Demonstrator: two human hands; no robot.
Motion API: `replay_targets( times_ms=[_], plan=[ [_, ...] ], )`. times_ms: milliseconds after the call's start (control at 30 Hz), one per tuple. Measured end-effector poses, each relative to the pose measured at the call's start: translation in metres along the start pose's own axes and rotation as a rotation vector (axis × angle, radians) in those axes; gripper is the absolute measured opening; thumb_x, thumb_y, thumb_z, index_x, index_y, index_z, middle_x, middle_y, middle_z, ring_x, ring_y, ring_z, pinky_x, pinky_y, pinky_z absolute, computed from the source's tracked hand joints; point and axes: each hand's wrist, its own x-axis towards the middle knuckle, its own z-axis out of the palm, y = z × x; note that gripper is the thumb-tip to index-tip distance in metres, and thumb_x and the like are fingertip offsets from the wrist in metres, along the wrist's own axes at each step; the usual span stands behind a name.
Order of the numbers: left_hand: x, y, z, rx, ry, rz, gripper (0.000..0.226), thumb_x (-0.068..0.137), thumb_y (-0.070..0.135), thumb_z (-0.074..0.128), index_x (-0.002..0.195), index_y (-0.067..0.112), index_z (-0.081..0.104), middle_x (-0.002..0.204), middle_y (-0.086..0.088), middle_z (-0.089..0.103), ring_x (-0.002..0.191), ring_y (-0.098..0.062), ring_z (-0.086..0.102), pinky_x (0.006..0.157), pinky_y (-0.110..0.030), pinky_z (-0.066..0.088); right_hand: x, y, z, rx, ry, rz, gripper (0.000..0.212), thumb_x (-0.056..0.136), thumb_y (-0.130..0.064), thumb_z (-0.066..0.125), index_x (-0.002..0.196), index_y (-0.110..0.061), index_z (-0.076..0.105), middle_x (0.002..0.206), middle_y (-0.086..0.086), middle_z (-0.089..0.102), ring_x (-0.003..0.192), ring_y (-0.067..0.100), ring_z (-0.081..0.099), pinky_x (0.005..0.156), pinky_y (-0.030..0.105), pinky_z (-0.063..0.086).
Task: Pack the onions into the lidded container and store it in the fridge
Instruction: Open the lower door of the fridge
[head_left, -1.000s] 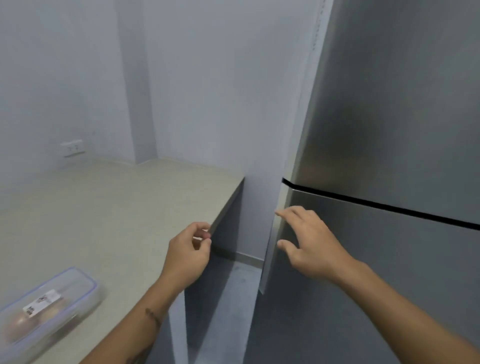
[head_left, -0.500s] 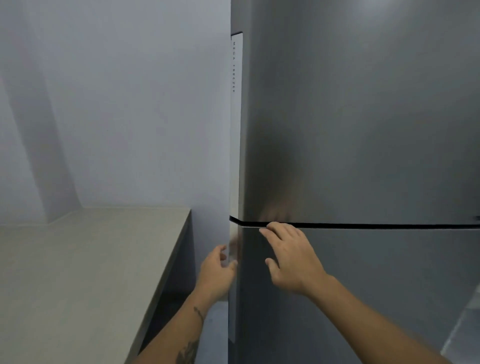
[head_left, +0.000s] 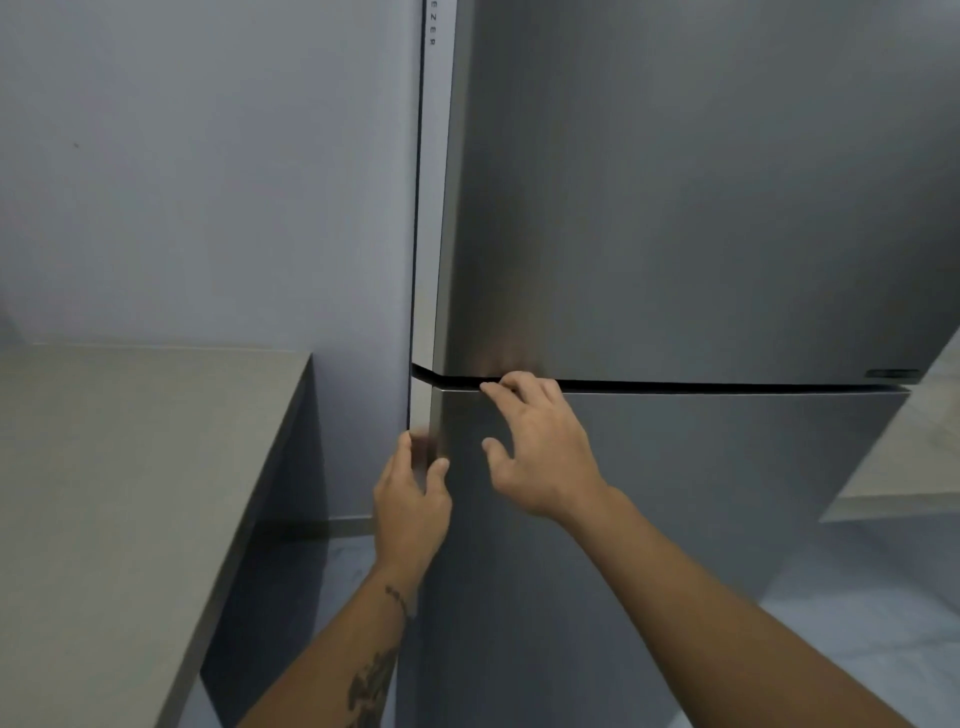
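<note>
While the onion container is sitting out of view, the left hand (head_left: 410, 499) is clenching the lower fridge door (head_left: 649, 519) edge at 9 o'clock to pull, the right hand (head_left: 540, 447) bracing open-fingered at 12.

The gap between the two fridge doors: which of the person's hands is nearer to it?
Right. The right hand has its fingertips at the gap, on the lower door's top edge. The left hand grips that door's left edge, lower down.
</note>
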Motion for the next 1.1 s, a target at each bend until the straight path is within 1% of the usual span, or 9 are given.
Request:
replay_targets(
  times_ms=[233,433,533,600,667,767,933,1000,1100],
  plan=[
    [-0.049,0.013,-0.011,0.115,0.0,-0.094,0.044,0.091,0.036,0.06,0.132,0.032,0.046,0.12,0.008,0.062,0.113,-0.015,0.058,0.097,-0.043,0.052,-0.001,-0.01,-0.02,0.131,0.013,0.117,0.026,0.086,-0.042,0.052,0.103,-0.023,0.059,0.105,-0.003,0.053,0.099,0.02,0.046,0.092,0.038,0.042],
    [-0.119,0.027,-0.041,0.331,-0.053,0.038,0.051,0.093,0.038,0.052,0.142,0.026,0.042,0.128,0.008,0.062,0.116,-0.008,0.059,0.095,-0.033,0.052,-0.033,-0.011,-0.043,0.177,-0.034,0.27,0.034,0.088,-0.052,0.046,0.111,-0.031,0.06,0.118,0.001,0.049,0.116,0.025,0.041,0.105,0.045,0.027],
    [-0.161,0.038,-0.065,0.362,-0.069,0.174,0.023,0.093,0.026,0.055,0.113,0.031,0.063,0.09,0.017,0.07,0.076,0.006,0.063,0.065,-0.013,0.05,-0.081,-0.007,-0.063,0.214,0.038,0.23,0.033,0.084,-0.058,0.043,0.101,-0.033,0.057,0.106,-0.006,0.046,0.108,0.021,0.044,0.105,0.044,0.026],
    [-0.188,0.051,-0.078,0.343,-0.047,0.204,0.019,0.091,0.019,0.056,0.087,0.036,0.062,0.07,0.015,0.065,0.066,0.0,0.062,0.053,-0.015,0.047,-0.12,-0.001,-0.082,0.205,0.051,0.179,0.033,0.084,-0.06,0.038,0.1,-0.036,0.054,0.105,-0.008,0.045,0.105,0.018,0.044,0.107,0.045,0.025],
    [-0.212,0.067,-0.084,0.305,-0.022,0.195,0.023,0.091,0.015,0.056,0.08,0.035,0.061,0.066,0.013,0.063,0.065,-0.003,0.062,0.052,-0.018,0.048,-0.159,0.006,-0.105,0.215,0.026,0.163,0.033,0.084,-0.059,0.035,0.102,-0.038,0.053,0.106,-0.009,0.044,0.106,0.017,0.045,0.112,0.049,0.02],
    [-0.244,0.101,-0.079,0.262,-0.063,0.222,0.019,0.091,0.015,0.055,0.087,0.031,0.065,0.074,0.012,0.065,0.07,-0.004,0.063,0.06,-0.025,0.054,-0.216,0.017,-0.145,0.223,-0.04,0.168,0.04,0.082,-0.062,0.034,0.108,-0.039,0.054,0.11,-0.009,0.044,0.11,0.017,0.046,0.115,0.054,0.016],
    [-0.281,0.162,-0.023,0.257,-0.307,0.295,0.026,0.089,0.016,0.057,0.113,0.023,0.065,0.105,0.008,0.067,0.094,-0.006,0.062,0.085,-0.03,0.053,-0.31,0.04,-0.218,0.21,-0.068,0.274,0.057,0.078,-0.071,0.035,0.112,-0.033,0.059,0.114,-0.007,0.052,0.095,0.014,0.044,0.106,0.049,0.033],
    [-0.295,0.182,0.006,0.274,-0.458,0.327,0.037,0.09,0.017,0.058,0.127,0.018,0.059,0.122,0.002,0.063,0.11,-0.011,0.059,0.097,-0.031,0.048,-0.345,0.05,-0.243,0.127,-0.059,0.319,0.061,0.078,-0.07,0.038,0.117,-0.028,0.058,0.117,-0.004,0.056,0.094,0.017,0.046,0.096,0.041,0.04],
    [-0.324,0.201,0.046,0.316,-0.653,0.366,0.042,0.092,0.025,0.058,0.134,0.018,0.055,0.137,0.003,0.055,0.121,-0.011,0.053,0.103,-0.026,0.041,-0.39,0.071,-0.278,0.018,-0.037,0.391,0.046,0.077,-0.065,0.045,0.1,-0.026,0.056,0.105,-0.004,0.061,0.094,0.021,0.053,0.078,0.035,0.04]
  ],
)
